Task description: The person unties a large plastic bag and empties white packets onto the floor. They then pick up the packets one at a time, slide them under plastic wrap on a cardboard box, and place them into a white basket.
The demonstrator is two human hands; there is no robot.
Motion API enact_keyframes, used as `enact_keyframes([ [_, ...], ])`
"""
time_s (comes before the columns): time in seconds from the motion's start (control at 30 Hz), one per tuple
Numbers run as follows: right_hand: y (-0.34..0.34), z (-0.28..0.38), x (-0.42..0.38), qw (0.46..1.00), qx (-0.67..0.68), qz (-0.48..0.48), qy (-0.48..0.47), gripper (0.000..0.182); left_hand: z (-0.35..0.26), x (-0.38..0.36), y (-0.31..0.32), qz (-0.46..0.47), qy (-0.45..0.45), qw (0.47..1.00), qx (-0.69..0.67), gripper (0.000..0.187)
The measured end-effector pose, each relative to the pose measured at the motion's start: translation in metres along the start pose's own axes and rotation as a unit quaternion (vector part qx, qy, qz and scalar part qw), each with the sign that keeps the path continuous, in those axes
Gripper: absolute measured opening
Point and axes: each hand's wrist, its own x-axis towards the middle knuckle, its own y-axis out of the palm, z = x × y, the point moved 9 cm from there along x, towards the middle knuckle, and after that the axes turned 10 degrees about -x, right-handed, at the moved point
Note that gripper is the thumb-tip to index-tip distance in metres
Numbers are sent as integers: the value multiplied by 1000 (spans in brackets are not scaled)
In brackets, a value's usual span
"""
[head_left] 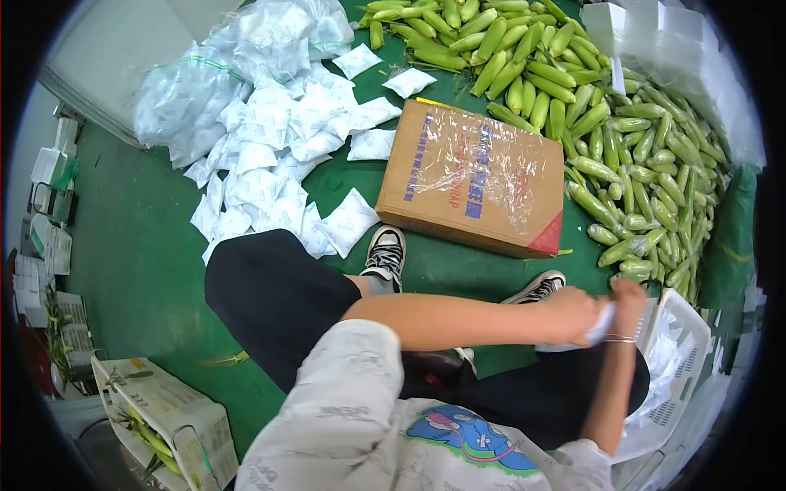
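Note:
At the right, above my knee, my left hand (pixel 571 317) is closed around a small white object (pixel 603 322), blurred and partly hidden. My right hand (pixel 629 304) is closed just beside it, with a bracelet at the wrist; what its fingers hold cannot be made out. Under my right forearm stands a white crate (pixel 694 327) with clear plastic bags (pixel 667 352) inside. Plastic-wrapped corn ears (pixel 655 184) lie heaped just beyond my hands. A taped cardboard box (pixel 475 176) is on the green floor in front of my feet.
White packets (pixel 270 155) are piled at the upper left beside a bulging clear bag (pixel 188 102). Green corn ears (pixel 524 61) without visible wrap lie heaped at the top. At the lower left, a white crate (pixel 176 401) holds some corn. Shelves and containers line the left edge.

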Motion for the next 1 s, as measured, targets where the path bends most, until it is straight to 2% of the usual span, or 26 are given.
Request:
enact_keyframes([
  [0.03,-48,-18,14,998,-46,-49,-8,23,-26,9,-12,-123,119,985,27,57],
  [0.07,-96,-35,28,991,-93,-99,-12,24,-44,11,-21,-140,210,964,78,47],
  [0.1,-167,-79,43,976,-165,-132,-55,28,-47,9,-47,-162,237,956,61,40],
  [0.13,-235,-99,47,936,-307,-173,-26,32,-26,6,-81,-235,212,948,37,37],
  [0.17,-323,-180,50,898,-383,-214,17,39,7,-28,-129,-317,172,926,114,32],
  [0.2,-387,-211,29,861,-406,-256,170,43,64,-73,-169,-398,60,905,140,21],
  [0.23,-434,-236,-6,799,-413,-294,322,48,128,-146,-208,-518,-75,842,131,25],
  [0.27,-448,-256,-23,787,-415,-303,341,48,195,-229,-236,-624,-227,743,79,32],
  [0.3,-463,-269,-40,738,-450,-361,350,52,254,-309,-251,-695,-332,638,5,42],
  [0.33,-468,-280,-54,686,-483,-413,355,56,289,-377,-229,-695,-377,531,304,58],
  [0.37,-445,-308,-41,721,-476,-406,299,53,324,-405,-208,-597,-560,535,209,81],
  [0.4,-399,-324,-10,816,-408,-334,237,43,347,-403,-176,-467,-634,584,197,96],
  [0.43,-321,-286,19,890,-325,-280,152,30,372,-399,-141,-325,-693,617,184,112],
  [0.47,-234,-215,45,935,-292,-182,81,21,387,-392,-120,-234,-708,635,200,122],
  [0.5,-148,-119,52,968,-191,-151,57,14,400,-385,-101,-140,-719,646,214,133],
  [0.57,-12,9,53,980,-181,78,16,13,403,-377,-104,-167,-713,638,238,129],
  [0.63,78,62,42,965,-135,196,-109,22,393,-369,-116,-187,-715,643,200,125],
  [0.67,111,81,35,944,-141,260,-144,33,372,-369,-126,-286,-715,613,179,117],
  [0.7,135,93,29,928,-169,227,-241,45,381,-378,-132,-287,-710,615,186,117],
  [0.73,155,103,28,914,-182,215,-292,45,388,-424,-137,-489,-703,511,74,114],
  [0.77,171,100,33,916,-178,213,-289,45,390,-456,-125,-658,-651,375,-46,110],
  [0.83,189,105,38,911,-164,139,-352,36,321,-411,-183,-763,-499,411,-22,103],
  [0.9,208,94,54,909,-155,144,-358,32,285,-320,-252,-745,-264,613,23,99],
  [0.93,218,90,53,908,-148,152,-362,28,278,-268,-272,-655,-265,706,54,97],
  [0.97,226,85,52,907,-146,155,-363,28,267,-218,-278,-593,-198,759,180,95],
  [1.0,231,84,51,893,-159,143,-395,27,254,-157,-281,-499,-219,825,149,101],
])
